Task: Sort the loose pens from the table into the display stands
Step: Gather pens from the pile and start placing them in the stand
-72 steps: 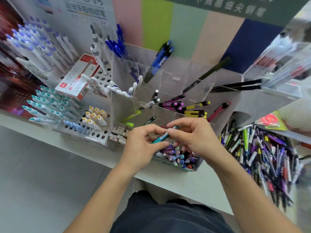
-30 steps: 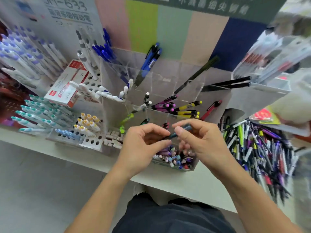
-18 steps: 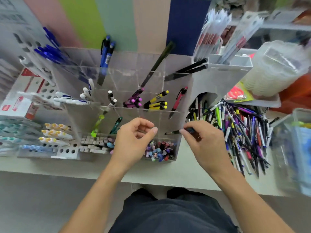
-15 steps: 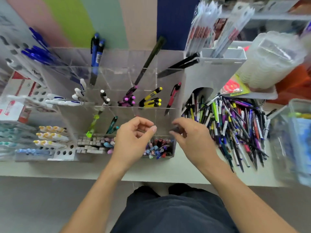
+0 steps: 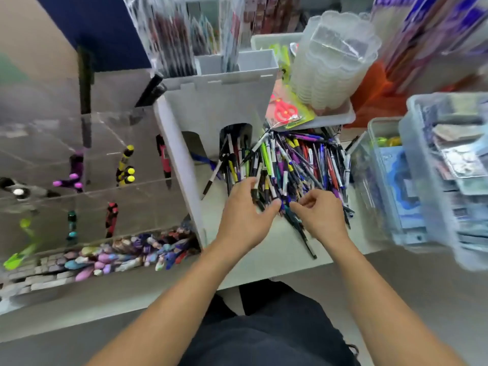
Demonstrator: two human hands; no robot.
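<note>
Reaching into the pile of loose pens (image 5: 290, 165) on the desk (image 5: 264, 254), the left hand (image 5: 244, 220) spreads relaxed fingers across the near pens. Beside it, the right hand (image 5: 320, 216) curls its fingers over the pile's near edge; whether they pinch a pen is unclear.

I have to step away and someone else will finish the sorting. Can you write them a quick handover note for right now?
Left hand: open, fingers spread on the near edge of the loose pen pile.
Right hand: fingers curled at the pile; whether it holds a pen is unclear.
Done: some pens stand in the clear display stand.
Left: most of the pile, lying on the table right of the white stand.
</note>
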